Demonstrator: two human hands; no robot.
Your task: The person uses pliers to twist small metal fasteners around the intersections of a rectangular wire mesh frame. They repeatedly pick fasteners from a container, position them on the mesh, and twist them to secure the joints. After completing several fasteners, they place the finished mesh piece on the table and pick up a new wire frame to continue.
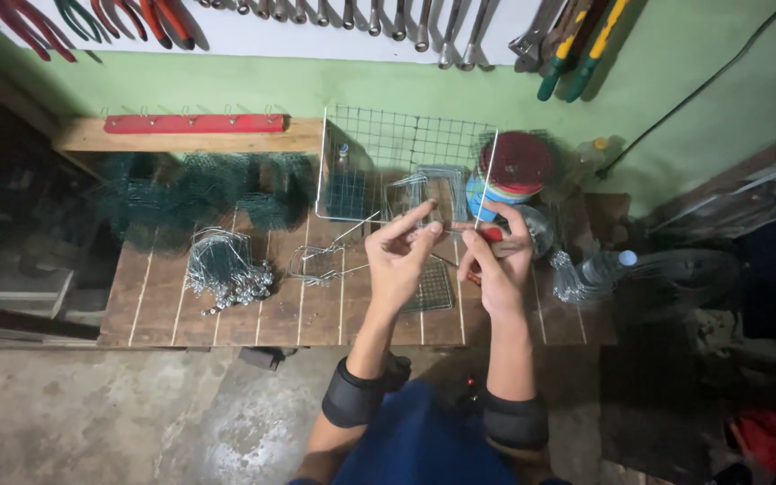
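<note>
My left hand pinches a thin bent metal wire between thumb and fingertips, held above the wooden workbench. My right hand grips red-handled pliers, their jaws pointing left towards the wire at my left fingertips. Both hands hover close together over a small square of wire mesh lying on the bench. A bent wire piece lies just left of my left hand.
A white wire-grid basket stands at the back of the bench. A bundle of wire hooks lies at left, rolls of green mesh behind it. Stacked tape rolls and a plastic bottle sit at right. Tools hang on the wall.
</note>
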